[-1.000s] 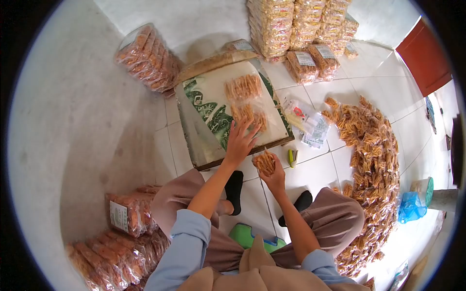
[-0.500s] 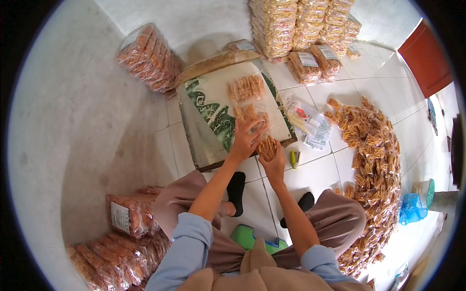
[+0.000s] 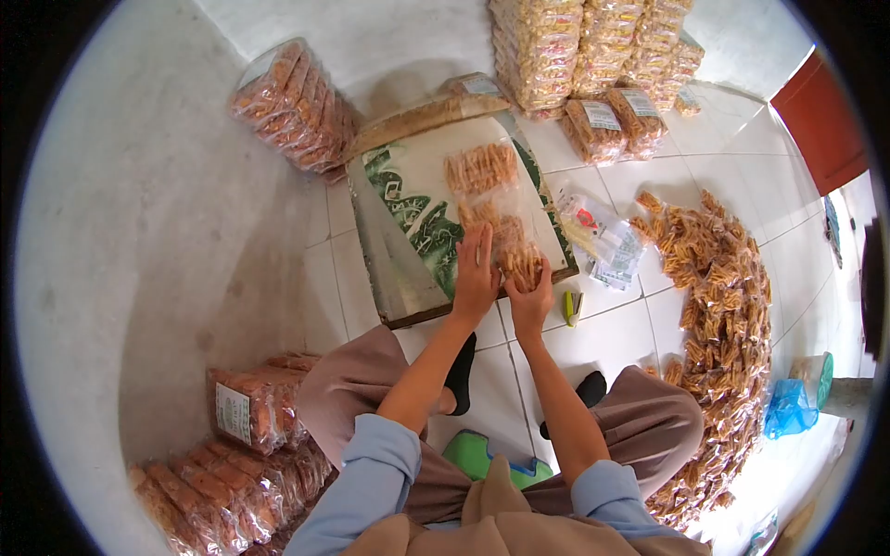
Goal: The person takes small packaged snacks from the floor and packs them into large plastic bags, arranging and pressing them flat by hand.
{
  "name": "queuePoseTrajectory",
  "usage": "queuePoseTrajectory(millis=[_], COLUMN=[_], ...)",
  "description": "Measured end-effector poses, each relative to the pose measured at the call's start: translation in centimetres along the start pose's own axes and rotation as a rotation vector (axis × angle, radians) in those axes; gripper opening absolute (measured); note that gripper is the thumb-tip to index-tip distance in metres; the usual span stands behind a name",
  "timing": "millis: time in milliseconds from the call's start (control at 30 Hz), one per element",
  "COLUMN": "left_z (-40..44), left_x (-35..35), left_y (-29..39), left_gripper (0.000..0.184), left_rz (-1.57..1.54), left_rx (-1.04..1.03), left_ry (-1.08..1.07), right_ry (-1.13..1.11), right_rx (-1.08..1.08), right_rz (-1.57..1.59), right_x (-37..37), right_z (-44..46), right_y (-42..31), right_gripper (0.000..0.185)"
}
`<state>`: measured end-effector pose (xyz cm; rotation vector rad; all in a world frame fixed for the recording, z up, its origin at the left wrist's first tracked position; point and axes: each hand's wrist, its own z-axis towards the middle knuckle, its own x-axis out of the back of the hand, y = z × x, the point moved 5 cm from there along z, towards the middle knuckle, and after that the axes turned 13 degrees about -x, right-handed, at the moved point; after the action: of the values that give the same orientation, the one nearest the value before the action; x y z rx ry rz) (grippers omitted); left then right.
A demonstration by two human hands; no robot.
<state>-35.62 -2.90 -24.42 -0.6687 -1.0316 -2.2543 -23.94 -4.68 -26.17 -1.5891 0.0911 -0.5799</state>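
White tiled floor (image 3: 468,368) fills the middle of the frame. Long curved heap of small snack packets (image 3: 718,320) down the right side. Box-like board (image 3: 397,285), green-and-white printed top, upper centre. Tall stacks of bagged snacks (image 3: 538,51) at top centre-right, two labelled bags (image 3: 596,132) in front of them. Labelled brown-red bags (image 3: 246,403) piled lower left; similar bag stack (image 3: 292,107) upper left, by the wall. Red panel (image 3: 820,125) upper right. Green stool (image 3: 473,454) bottom centre, between the legs. Clear plastic bags with printed sheets (image 3: 607,243) just right of the board. Blue plastic bag (image 3: 791,408) at right edge of the heap.

Left hand (image 3: 475,285): over the board's near edge, fingers extended and close together, fingertips at the packed snacks (image 3: 478,213); can't tell if it pinches anything. Right hand (image 3: 530,306): partly closed, fingers curled round the sides of a snack packet (image 3: 522,265), at the board's near right part, against the packed snacks. Yellow-green stapler (image 3: 572,308) on the tiles, right of the right hand.
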Motion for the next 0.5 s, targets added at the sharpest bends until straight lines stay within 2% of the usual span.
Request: queuePoseTrajectory(millis=[67, 167, 300, 367, 400, 467, 500], left_z=[-0.3, -0.6, -0.3, -0.8, -0.8, -2.4, -2.2], left_x=[-0.1, -0.9, -0.2, -0.3, -0.8, -1.5, -1.6], left_y=[0.0, -0.5, 0.3, -0.3, -0.3, -2.1, -2.1], left_gripper=[0.068, 0.07, 0.067, 0.064, 0.064, 0.062, 0.062], left_rz=[-0.04, 0.078, 0.096, -0.104, -0.104, -0.21, -0.21], left_rx=[0.087, 0.119, 0.156, 0.266, 0.266, 0.729, 0.73], left_ry=[0.1, 0.021, 0.055, 0.241, 0.243, 0.487, 0.486], right_ry=[-0.016, -0.041, -0.084, -0.102, -0.105, -0.108, -0.105], right_rx=[-0.028, -0.039, -0.107, -0.111, -0.104, -0.099, -0.071], right_rz=[0.005, 0.012, 0.052, 0.063, 0.094, 0.122, 0.134], right_x=[-0.1, -0.3, -0.7, -0.6, -0.4, -0.2, -0.1], right_z=[-0.1, 0.1, 0.3, 0.0, -0.2, -0.4, -0.5], right_y=[-0.5, -0.5, 0.7, 0.8, 1.0, 1.6, 1.8], right_gripper=[0.064, 0.062, 0.06, 0.06, 0.059, 0.059, 0.06])
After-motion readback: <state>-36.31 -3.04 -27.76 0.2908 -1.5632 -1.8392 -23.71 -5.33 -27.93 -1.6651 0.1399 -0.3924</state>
